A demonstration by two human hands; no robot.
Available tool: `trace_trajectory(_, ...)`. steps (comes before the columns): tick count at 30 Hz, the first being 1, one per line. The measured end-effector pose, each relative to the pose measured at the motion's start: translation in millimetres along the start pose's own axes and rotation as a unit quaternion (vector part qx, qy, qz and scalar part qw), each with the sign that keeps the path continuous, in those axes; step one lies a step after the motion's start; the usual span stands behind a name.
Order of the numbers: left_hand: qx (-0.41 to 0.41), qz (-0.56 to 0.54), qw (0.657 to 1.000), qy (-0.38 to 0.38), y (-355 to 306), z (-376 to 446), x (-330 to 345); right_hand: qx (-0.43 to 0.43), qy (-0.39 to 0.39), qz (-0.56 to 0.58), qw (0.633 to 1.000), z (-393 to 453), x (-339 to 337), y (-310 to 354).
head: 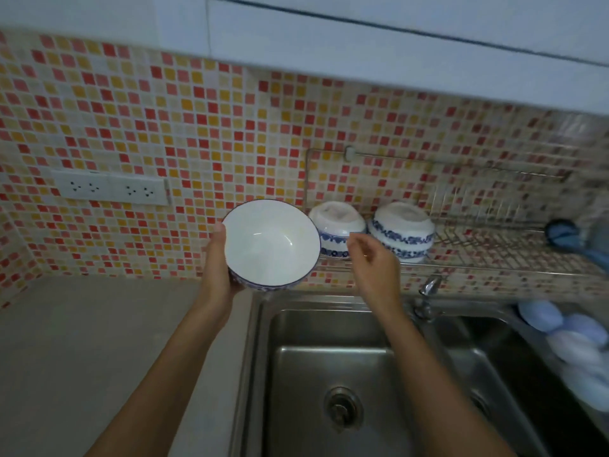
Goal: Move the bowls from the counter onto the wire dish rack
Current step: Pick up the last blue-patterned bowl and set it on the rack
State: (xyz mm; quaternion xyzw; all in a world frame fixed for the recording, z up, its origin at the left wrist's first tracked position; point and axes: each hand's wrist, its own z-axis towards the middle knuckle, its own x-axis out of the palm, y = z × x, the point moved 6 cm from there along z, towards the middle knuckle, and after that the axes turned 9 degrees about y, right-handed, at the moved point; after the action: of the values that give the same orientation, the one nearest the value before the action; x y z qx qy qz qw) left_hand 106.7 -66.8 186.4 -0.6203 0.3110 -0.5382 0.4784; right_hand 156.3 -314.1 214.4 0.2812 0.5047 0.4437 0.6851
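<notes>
My left hand (217,262) grips a white bowl with a blue patterned outside (270,244), tilted so its inside faces me, held in the air above the sink's left edge. On the wire dish rack (494,249) fixed to the tiled wall, two stacks of matching bowls rest upside down: one stack (336,225) at the rack's left end, the other (400,230) beside it. My right hand (372,262) hovers in front of the left stack, fingers loosely apart, holding nothing.
A steel double sink (329,357) lies below, with a faucet (428,291) between the basins. A grey counter (99,341) extends to the left. A blue cloth object (563,235) lies on the rack's right part. Pale blue round items (566,334) line the sink's right rim. Wall sockets (112,191) sit at left.
</notes>
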Motion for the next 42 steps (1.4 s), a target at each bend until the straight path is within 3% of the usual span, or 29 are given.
trace_trajectory(4, 0.005, 0.024, 1.000, -0.012, -6.3, 9.4, 39.9, -0.032, -0.002, -0.115, 0.993, 29.4, -21.5, -43.1)
trace_trajectory(9, 0.037, 0.109, 0.993, 0.012, -17.5, 27.2, 84.4, -0.076, 0.017, -0.289, 0.954, 37.0, -22.2, -82.4)
trace_trajectory(15, 0.128, 0.231, 0.963, 0.046, -35.6, 47.3, 133.3, -0.099, -0.008, -0.358, 0.929, 31.8, -14.1, -84.3)
trace_trajectory(19, 0.236, 0.339, 0.910, 0.041, -43.9, 50.8, 167.4, -0.112, -0.011, -0.363, 0.925, 31.7, -14.1, -89.5)
trace_trajectory(23, 0.299, 0.410, 0.855, 0.104, -34.0, 56.9, 184.2, -0.118, -0.006, -0.364, 0.924, 19.5, -6.3, -87.1)
trace_trajectory(29, 0.351, 0.637, 0.678, 0.108, -3.2, 79.5, 216.2, -0.131, 0.000, -0.364, 0.922, 34.4, -19.4, -99.9)
trace_trajectory(33, 0.348, 0.700, 0.613, 0.113, 11.7, 84.0, 205.2, -0.140, 0.000, -0.362, 0.922, 31.0, -13.8, -94.1)
trace_trajectory(35, 0.347, 0.716, 0.595, 0.118, 18.3, 84.1, 201.4, -0.141, -0.006, -0.358, 0.923, 32.0, -14.7, -92.5)
trace_trajectory(42, 0.328, 0.734, 0.580, 0.136, 37.8, 85.8, 191.6, -0.143, -0.009, -0.364, 0.920, 30.5, -14.8, -91.6)
